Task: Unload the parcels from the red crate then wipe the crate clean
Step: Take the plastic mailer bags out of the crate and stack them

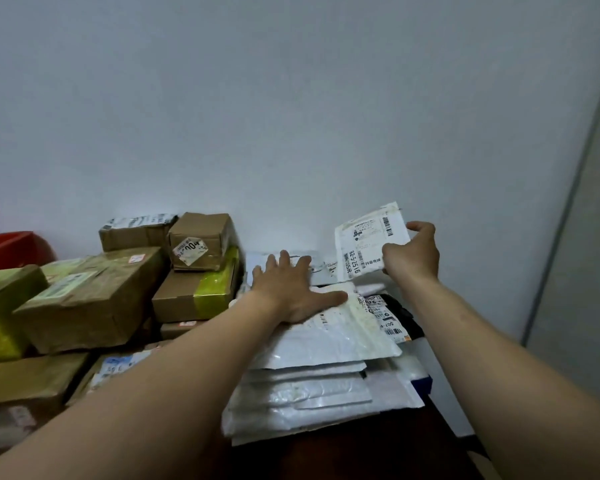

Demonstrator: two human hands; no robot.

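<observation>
Both our hands are over the bench: our left hand lies flat, fingers spread, on the stack of white mailers, while our right hand pinches a small labelled parcel above it. The red crate sits far left, behind the cardboard boxes.

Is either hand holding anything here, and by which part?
The right hand pinches a small white labelled mailer by its right edge. The left hand lies flat on the stack of white mailers, no grip.
</observation>
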